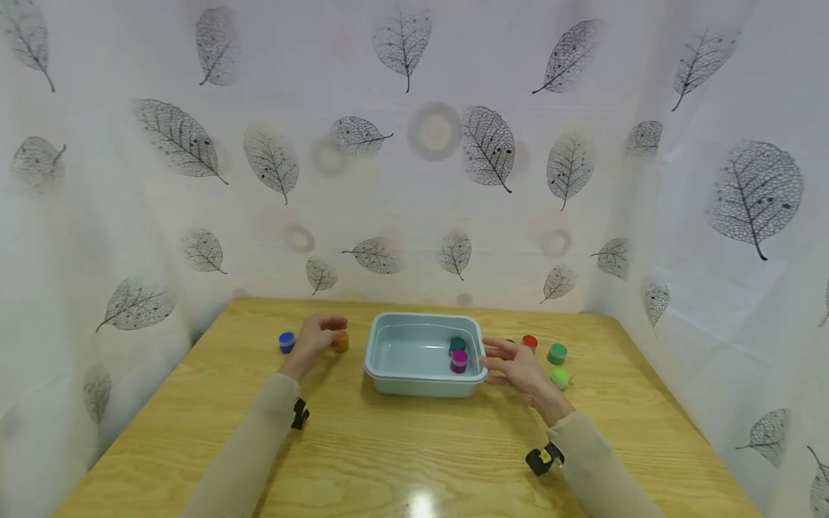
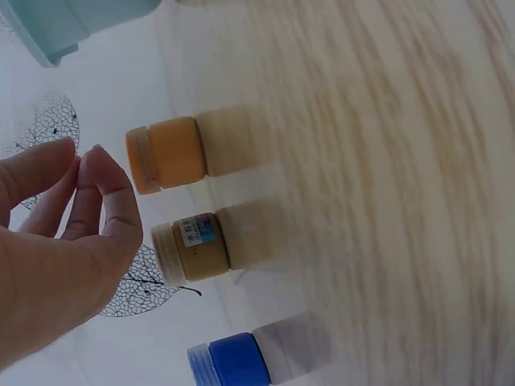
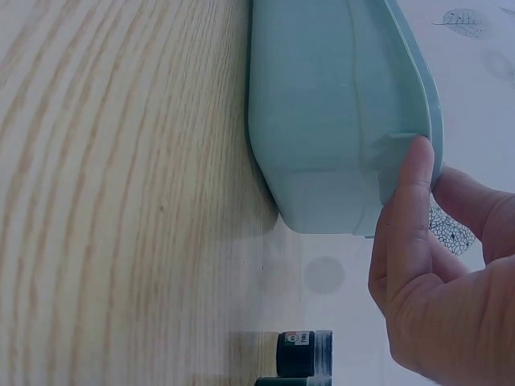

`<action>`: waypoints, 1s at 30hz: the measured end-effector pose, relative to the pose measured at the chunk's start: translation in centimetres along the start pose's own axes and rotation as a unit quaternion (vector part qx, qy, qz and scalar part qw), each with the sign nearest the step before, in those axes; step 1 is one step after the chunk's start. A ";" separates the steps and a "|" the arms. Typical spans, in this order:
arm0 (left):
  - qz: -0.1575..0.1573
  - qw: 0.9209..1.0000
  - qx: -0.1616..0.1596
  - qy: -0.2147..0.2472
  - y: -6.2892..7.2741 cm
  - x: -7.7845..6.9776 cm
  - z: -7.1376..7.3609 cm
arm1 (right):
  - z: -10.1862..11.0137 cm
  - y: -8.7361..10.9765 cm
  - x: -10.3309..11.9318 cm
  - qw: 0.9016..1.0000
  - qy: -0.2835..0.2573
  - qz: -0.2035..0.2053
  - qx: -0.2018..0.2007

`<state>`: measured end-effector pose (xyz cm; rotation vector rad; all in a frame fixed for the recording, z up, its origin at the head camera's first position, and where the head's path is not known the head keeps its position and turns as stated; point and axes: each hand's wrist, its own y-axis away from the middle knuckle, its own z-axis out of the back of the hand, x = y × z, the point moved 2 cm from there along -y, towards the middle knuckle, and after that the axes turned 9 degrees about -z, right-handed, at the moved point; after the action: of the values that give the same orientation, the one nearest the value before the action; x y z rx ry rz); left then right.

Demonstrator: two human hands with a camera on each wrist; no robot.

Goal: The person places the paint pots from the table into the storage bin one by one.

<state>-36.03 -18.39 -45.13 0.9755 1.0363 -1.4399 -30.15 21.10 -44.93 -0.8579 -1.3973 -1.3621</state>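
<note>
My left hand (image 1: 317, 339) is just above an orange paint jar (image 2: 165, 153), its fingers loosely bent and holding nothing. In the left wrist view, its fingertips are beside the lid of that jar. An ochre jar (image 2: 193, 248) with a label and a blue jar (image 2: 229, 360) stand in the same row. My right hand (image 1: 518, 367) is at the right end of a pale green plastic tub (image 1: 421, 387). In the right wrist view, its thumb and a finger pinch the tub's rim. Inside the tub are a magenta jar (image 1: 459, 361) and a dark teal jar (image 1: 457, 345).
Right of the tub stand a red jar (image 1: 529, 342), a green jar (image 1: 557, 353) and a light green jar (image 1: 560, 378). A dark jar (image 3: 295, 354) shows low in the right wrist view. A leaf-printed curtain (image 1: 414, 201) surrounds the wooden table (image 1: 401, 453) at the back and sides.
</note>
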 end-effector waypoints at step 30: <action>-0.009 0.990 0.118 -0.073 -0.2 0.5 0.5 | -0.1 0.0 0.0 1.000 -0.004 0.001 0.004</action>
<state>-36.34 -19.01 -45.44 1.0122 0.7817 -1.6493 -30.10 21.01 -44.89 -0.8601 -1.4073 -1.3519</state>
